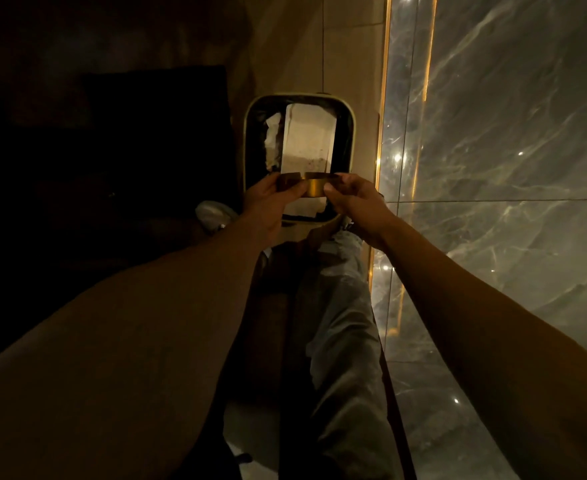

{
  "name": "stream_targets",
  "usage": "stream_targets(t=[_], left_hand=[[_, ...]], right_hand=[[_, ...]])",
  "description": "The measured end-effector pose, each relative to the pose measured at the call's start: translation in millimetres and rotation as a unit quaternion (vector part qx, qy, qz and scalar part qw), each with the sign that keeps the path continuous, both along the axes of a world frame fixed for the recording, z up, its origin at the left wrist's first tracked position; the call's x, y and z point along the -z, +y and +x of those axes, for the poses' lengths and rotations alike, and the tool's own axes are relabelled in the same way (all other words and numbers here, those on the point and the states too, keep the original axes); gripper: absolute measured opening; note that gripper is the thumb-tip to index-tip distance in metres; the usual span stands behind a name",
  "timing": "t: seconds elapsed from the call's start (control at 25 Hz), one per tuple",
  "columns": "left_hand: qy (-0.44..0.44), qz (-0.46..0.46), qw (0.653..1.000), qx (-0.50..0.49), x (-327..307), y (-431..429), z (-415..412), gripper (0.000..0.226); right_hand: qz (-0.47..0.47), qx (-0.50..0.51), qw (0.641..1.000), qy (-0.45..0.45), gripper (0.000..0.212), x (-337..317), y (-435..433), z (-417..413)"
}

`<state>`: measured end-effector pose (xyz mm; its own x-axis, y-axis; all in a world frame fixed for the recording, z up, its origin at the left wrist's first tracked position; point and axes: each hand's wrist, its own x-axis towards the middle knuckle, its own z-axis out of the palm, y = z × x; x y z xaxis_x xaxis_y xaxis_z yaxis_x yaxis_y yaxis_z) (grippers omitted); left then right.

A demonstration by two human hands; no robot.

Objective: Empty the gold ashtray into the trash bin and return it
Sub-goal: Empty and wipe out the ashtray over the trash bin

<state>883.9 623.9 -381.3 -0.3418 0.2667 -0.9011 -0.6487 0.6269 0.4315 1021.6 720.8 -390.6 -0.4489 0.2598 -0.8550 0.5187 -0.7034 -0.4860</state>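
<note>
I hold the gold ashtray point(311, 186) in both hands above the near half of the trash bin point(247, 140). Only its shiny outer side wall shows, so I cannot tell what is inside it. My left hand point(267, 206) grips its left side with the thumb across the wall. My right hand point(356, 202) grips the right side. The bin is rectangular with rounded corners, a pale rim and a dark liner. White paper and a pale flat sheet lie inside it.
A glossy grey marble wall point(499, 140) with lit gold strips stands close on the right. A dark furniture block point(139, 140) fills the left. My grey trouser leg point(340, 327) and a grey shoe point(212, 214) are below the bin on the beige floor.
</note>
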Motion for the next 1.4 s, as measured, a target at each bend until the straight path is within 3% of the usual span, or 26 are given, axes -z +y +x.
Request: stream_targets(t=[0.36, 0.64, 0.8, 1.0, 1.12, 1.4], left_hand=[[-0.031, -0.026, 0.999, -0.001, 54.8, 2.4, -10.1, 0.033], [-0.031, -0.067, 0.997, -0.018, 70.1, 3.6, -11.5, 0.036], [-0.015, -0.08, 0.997, -0.013, 74.0, 11.0, -11.1, 0.031], [0.031, -0.124, 0.991, 0.025, 78.8, 14.0, -11.4, 0.05], [0.066, -0.132, 0.987, 0.066, 71.7, 18.8, -10.6, 0.039], [0.107, -0.12, 0.984, 0.07, 65.7, 24.1, -9.5, 0.041]], right_hand=[[0.023, 0.081, 0.995, -0.06, 0.036, 38.7, -19.8, -15.1], [0.037, 0.122, 0.985, -0.114, 0.051, 47.2, -23.5, -26.0], [0.063, 0.101, 0.98, -0.159, 0.059, 51.9, -23.0, -31.3], [0.08, 0.069, 0.978, -0.179, 0.054, 54.9, -18.0, -37.5], [0.097, 0.043, 0.978, -0.178, 0.057, 56.6, -15.9, -41.0], [0.131, 0.048, 0.972, -0.19, 0.054, 54.3, -17.3, -50.2]])
